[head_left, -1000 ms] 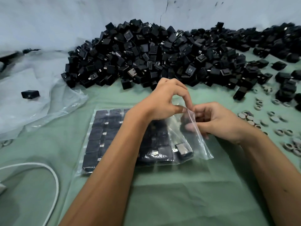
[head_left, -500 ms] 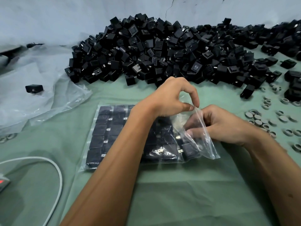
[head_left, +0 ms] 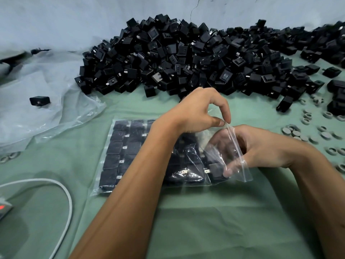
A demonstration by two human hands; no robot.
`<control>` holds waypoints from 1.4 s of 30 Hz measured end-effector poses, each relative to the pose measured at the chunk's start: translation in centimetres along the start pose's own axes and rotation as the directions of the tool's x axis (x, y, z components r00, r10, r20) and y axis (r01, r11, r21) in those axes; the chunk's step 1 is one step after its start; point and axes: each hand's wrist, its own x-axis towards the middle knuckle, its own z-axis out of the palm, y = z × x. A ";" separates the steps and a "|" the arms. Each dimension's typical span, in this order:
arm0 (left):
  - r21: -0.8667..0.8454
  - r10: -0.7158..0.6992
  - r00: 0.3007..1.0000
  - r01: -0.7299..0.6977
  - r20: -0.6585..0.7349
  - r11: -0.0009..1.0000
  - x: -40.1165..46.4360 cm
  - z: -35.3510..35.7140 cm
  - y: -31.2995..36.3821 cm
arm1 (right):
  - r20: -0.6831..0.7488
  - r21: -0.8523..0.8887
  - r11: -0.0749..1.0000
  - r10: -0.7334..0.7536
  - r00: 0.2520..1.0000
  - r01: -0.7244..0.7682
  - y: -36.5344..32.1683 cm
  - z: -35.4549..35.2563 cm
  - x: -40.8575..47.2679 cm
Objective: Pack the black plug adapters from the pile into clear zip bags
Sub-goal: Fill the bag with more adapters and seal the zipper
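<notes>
Centre frame, zip bag [head_left: 149, 156] of plug adapters lies on bench [head_left: 205, 221]. Left hand [head_left: 196, 111] pinches mouth lip, lifted higher than before; right hand [head_left: 261, 146] now reaches inside, fingers curled around an adapter. Pile [head_left: 186, 58] behind. Filling continues.

The left forearm is stretched from the lower left toward the middle, and the left hand [head_left: 196, 111] is arched at the wrist, its thumb and forefinger brought together in a pinch on the bag [head_left: 231, 144] edge, the other fingers curled above. The right forearm is brought in from the lower right. The right hand [head_left: 261, 146] is laid knuckles-up, its fingers curled inside the bag's mouth and blurred behind the plastic.
</notes>
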 end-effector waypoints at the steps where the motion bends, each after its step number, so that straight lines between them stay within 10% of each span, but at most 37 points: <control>1: 0.003 0.001 1.000 -0.001 0.001 1.000 0.0 0.0 0.0 | -0.012 -0.003 1.000 0.002 1.000 -0.002 0.0 0.1 0.0; 42: -0.044 0.025 1.000 -0.026 -0.015 0.999 0.1 0.2 -0.1 | -0.041 -0.056 0.998 -0.023 0.999 0.021 -0.2 0.0 -0.1</control>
